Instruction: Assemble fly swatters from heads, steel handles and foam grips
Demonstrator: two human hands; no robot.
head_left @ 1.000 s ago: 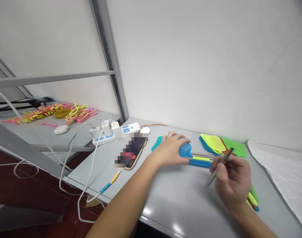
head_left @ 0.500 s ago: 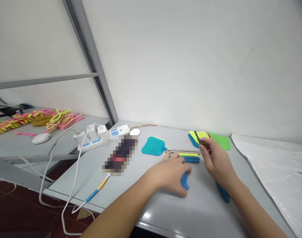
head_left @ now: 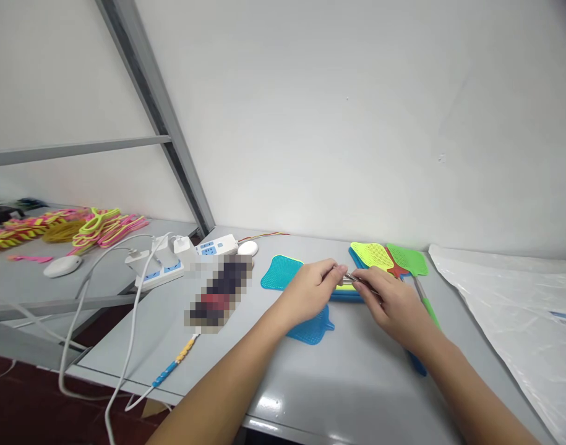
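My right hand (head_left: 396,306) is closed round a thin metal rod (head_left: 349,276) that slants up to the left. My left hand (head_left: 310,289) pinches at the tip of that rod, so the fingertips nearly meet. Just under my left hand, a loose blue fly swatter head (head_left: 313,327) lies flat. Behind the left hand is a teal fly swatter head (head_left: 278,272). Blue and yellow handles (head_left: 347,296) lie side by side below the fingers, partly covered. To the right rear are a yellow swatter head (head_left: 373,254) and a green one (head_left: 410,258), with a red one between.
A pixelated phone-like object (head_left: 220,293) with a cable lies left of the swatters. Behind it stand a power strip with plugs (head_left: 169,266) and a round white object (head_left: 248,248). White plastic sheeting (head_left: 505,296) covers the right side. A wall rises behind the grey table (head_left: 287,395).
My left hand has left the blue swatter head and moved up to the rod. My right hand has lowered the rod's tip to the left. The blue swatter head now shows flat on the table.
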